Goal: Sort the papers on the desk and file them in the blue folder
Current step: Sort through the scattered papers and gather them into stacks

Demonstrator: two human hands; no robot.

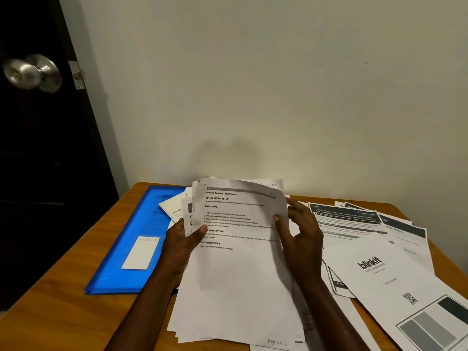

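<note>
A stack of printed papers (235,274) is held up over the middle of the wooden desk (63,312). My left hand (181,244) grips its left edge, thumb on the top sheet. At the right edge my right hand (302,239) pinches the top sheet, whose upper right corner curls forward. The blue folder (136,239) lies shut flat on the desk to the left, with a white label on its cover. Loose papers (374,254) lie spread over the right side of the desk, one marked "blinkit".
The desk stands against a pale wall (278,84). A dark door with a metal knob (33,72) is at the far left. A few sheets (174,209) lie over the folder's upper right corner.
</note>
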